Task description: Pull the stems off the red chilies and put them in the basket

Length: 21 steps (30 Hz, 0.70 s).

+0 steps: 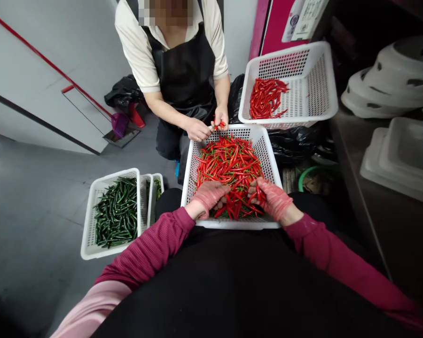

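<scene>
A white perforated basket (273, 164) full of red chillies (229, 162) with green stems sits on my lap. Both my hands wear thin pinkish gloves and work over its near side. My left hand (211, 195) is closed, thumb and fingertips pinched together just above the pile; whatever lies between them is too small to make out. A few red chillies show in the curled fingers of my right hand (270, 196), at the near right part of the basket.
Opposite me, a person in a black apron (185, 65) handles red chillies over the far rim. Another white basket (296, 112) behind holds fewer red chillies. Green chillies (116, 213) fill a basket on the floor at left. Stacked pale containers (402, 155) stand at right.
</scene>
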### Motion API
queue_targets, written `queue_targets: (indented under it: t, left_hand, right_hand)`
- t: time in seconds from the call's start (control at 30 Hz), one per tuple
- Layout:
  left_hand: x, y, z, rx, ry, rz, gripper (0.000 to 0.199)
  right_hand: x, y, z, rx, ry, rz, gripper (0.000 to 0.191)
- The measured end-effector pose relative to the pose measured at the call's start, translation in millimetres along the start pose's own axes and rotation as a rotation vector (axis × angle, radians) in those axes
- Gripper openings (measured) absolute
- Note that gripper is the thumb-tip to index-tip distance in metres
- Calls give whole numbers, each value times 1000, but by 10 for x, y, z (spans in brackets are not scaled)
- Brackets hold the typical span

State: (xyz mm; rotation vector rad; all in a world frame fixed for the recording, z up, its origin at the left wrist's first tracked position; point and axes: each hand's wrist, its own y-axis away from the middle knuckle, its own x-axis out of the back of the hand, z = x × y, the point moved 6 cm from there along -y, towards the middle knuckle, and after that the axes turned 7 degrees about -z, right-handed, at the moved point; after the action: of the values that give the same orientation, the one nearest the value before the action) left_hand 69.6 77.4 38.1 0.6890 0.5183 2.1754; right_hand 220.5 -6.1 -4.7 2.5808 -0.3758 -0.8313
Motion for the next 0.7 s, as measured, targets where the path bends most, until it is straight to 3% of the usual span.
queue_targets:
  t: [0.07,0.13,0.23,0.3,0.37,0.47,0.57,0.63,0.7]
  left_hand:
    - [-20,50,83,-28,170,-7,32]
    - [-29,49,197,-108,125,59,32]
    - [-4,9,348,-252,-216,168,35]
    - [30,-13,400,-323,-497,182,30]
    - [88,-17,396,-346,-728,167,24]
    - [157,39,356,-343,-862,190,22]
    - [-7,81,248,-277,-755,77,27]
    - [-173,62,137,-160,-658,0,32]
    - [-276,31,75,-120,-567,-4,32]
  right_hand:
    - [-167,-38,64,-24,47,-42,31]
    - [-375,-53,107,-31,101,-137,35]
    - [-586,-37,128,-63,195,-259,36]
    - [-605,-23,119,-112,231,-278,35]
    - [-556,-19,86,-131,181,-249,33]
    - [-429,-45,21,-48,18,-107,32]
    - [-383,-87,44,72,-60,32,32]
    - [-419,-120,108,110,-65,71,32]
    - [-446,-146,133,156,-70,84,33]
